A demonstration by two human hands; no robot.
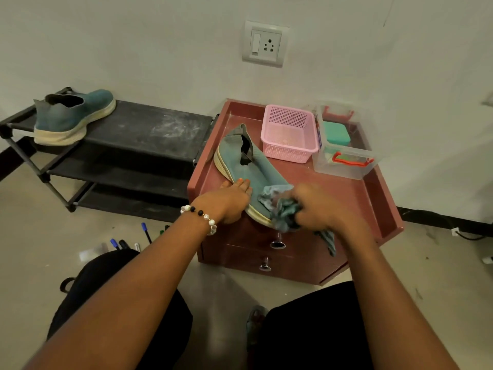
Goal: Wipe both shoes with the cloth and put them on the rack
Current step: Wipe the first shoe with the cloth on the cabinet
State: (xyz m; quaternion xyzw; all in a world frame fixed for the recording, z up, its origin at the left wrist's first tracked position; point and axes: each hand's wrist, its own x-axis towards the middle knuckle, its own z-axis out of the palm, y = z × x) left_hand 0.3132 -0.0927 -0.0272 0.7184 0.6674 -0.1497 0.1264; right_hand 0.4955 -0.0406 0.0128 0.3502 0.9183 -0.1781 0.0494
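Note:
One teal shoe with a cream sole stands on the top shelf of the black rack at the left. The other teal shoe lies tilted on its side on the maroon cabinet top. My left hand holds this shoe at its near side, thumb under the sole and fingers laid on the upper. My right hand grips a bunched teal patterned cloth against the shoe's toe; a tail of the cloth hangs over the cabinet's front edge.
A pink mesh basket and a clear plastic box with an orange handle stand at the back of the cabinet top. Two drawer knobs face me. Pens and a black bag lie on the floor at the left.

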